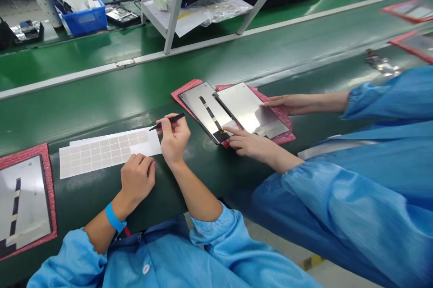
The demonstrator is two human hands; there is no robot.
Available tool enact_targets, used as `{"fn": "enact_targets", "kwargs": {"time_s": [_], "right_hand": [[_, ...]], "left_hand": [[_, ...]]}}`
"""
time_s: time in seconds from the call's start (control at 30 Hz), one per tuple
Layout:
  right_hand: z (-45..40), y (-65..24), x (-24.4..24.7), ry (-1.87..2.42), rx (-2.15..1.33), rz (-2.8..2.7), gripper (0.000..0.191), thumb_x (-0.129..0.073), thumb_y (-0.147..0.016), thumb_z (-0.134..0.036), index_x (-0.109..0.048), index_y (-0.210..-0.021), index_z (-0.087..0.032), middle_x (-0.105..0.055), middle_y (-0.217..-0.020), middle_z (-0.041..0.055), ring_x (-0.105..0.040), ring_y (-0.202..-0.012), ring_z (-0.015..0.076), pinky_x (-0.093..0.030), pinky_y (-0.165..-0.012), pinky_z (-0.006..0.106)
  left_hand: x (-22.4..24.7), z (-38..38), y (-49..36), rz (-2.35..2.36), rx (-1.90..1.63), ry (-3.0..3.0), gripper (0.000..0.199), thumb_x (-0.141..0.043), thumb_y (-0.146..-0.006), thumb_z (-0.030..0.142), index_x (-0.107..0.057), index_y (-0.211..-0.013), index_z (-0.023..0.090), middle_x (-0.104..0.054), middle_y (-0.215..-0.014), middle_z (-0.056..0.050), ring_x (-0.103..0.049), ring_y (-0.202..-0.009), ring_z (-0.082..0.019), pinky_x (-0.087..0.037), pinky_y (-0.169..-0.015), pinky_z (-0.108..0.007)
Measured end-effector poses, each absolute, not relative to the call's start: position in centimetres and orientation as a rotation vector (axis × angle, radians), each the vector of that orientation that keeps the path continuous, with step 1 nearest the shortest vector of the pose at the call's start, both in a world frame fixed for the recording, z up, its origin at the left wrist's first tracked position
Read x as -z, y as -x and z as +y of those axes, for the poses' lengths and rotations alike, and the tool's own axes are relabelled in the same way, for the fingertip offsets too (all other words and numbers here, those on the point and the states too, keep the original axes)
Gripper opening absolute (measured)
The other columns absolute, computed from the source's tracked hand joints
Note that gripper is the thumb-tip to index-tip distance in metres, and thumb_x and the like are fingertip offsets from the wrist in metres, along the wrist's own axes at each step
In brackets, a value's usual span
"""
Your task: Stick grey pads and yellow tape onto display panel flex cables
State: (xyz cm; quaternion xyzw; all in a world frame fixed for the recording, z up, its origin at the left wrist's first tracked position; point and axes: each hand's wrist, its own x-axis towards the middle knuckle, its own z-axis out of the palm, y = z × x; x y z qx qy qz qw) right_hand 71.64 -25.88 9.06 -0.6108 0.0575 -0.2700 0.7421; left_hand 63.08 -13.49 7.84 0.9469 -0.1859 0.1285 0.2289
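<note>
The label sheet lies between the left panel and two overlapping panels.

Counted on the worktop: flat panels, five in view, namely one at the left end, a left middle one and a right middle one by the near edge, plus two toward the right end. White sheets, at least two, overlapping: upper sheet, lower sheet. Black pointed tool, one. Hands, four: left hand, right hand, co-worker's two. Blue wristband, one. Blue bin, one.
</note>
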Motion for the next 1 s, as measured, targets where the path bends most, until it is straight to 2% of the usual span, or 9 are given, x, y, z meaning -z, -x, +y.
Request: {"fn": "enact_targets", "kwargs": {"time_s": [0.37,0.47,0.57,0.73,0.9,1.0], "right_hand": [[-29.2,-73.3,-8.3,1.423,0.527,0.155,0.038,-0.056,-0.096,-0.058,-0.052,-0.097,-0.02,-0.068,-0.081,0.0033,-0.065,-0.07,0.0163,-0.053,-0.065,0.028],[-32.6,-72.7,-8.0,1.546,0.487,0.168,0.038,-0.051,-0.097,-0.056,-0.055,-0.09,-0.019,-0.065,-0.074,0.003,-0.061,-0.067,0.0162,-0.05,-0.067,0.029],[-36.6,-71.1,-8.1,1.755,0.418,0.151,0.039,-0.058,-0.094,-0.053,-0.063,-0.078,-0.018,-0.067,-0.075,0.0055,-0.059,-0.072,0.0171,-0.046,-0.073,0.029],[-41.7,-68.3,-7.9,2.017,0.211,0.122,0.045,-0.056,-0.093,-0.059,-0.07,-0.085,-0.017,-0.071,-0.086,0.0079,-0.061,-0.075,0.0197,-0.044,-0.073,0.031],[-45.0,-66.5,-6.6,2.194,0.176,0.253,0.055,-0.046,-0.091,-0.064,-0.069,-0.104,-0.016,-0.072,-0.1,0.0108,-0.064,-0.087,0.024,-0.047,-0.079,0.033],[-46.7,-66.1,-6.1,2.361,0.132,0.347,0.043,-0.047,-0.09,-0.056,-0.066,-0.089,-0.017,-0.068,-0.085,0.0107,-0.062,-0.081,0.026,-0.043,-0.077,0.034]], "left_hand": [[-7.7,-13.3,-63.4,-0.517,-0.414,-2.642,0.016,-0.058,-0.101,0.016,-0.069,-0.091,0.02,-0.067,-0.087,-0.004,-0.06,-0.084,-0.02,-0.046,-0.074,-0.035],[-7.6,-13.2,-63.4,-0.526,-0.442,-2.658,0.017,-0.058,-0.1,0.015,-0.068,-0.088,0.019,-0.067,-0.085,-0.004,-0.059,-0.083,-0.021,-0.046,-0.074,-0.036],[-7.4,-13.3,-63.5,-0.537,-0.441,-2.664,0.018,-0.057,-0.1,0.015,-0.068,-0.086,0.019,-0.067,-0.085,-0.005,-0.059,-0.084,-0.021,-0.046,-0.075,-0.036],[-7.0,-13.4,-63.4,-0.527,-0.407,-2.666,0.019,-0.055,-0.102,0.017,-0.069,-0.088,0.019,-0.068,-0.088,-0.005,-0.059,-0.085,-0.022,-0.045,-0.076,-0.037],[-6.8,-13.5,-63.2,-0.517,-0.393,-2.677,0.021,-0.054,-0.103,0.019,-0.069,-0.088,0.02,-0.068,-0.088,-0.006,-0.059,-0.086,-0.022,-0.045,-0.076,-0.037],[-6.7,-13.6,-63.2,-0.525,-0.383,-2.683,0.022,-0.053,-0.103,0.02,-0.069,-0.088,0.02,-0.068,-0.089,-0.006,-0.059,-0.086,-0.022,-0.046,-0.076,-0.037]]}}
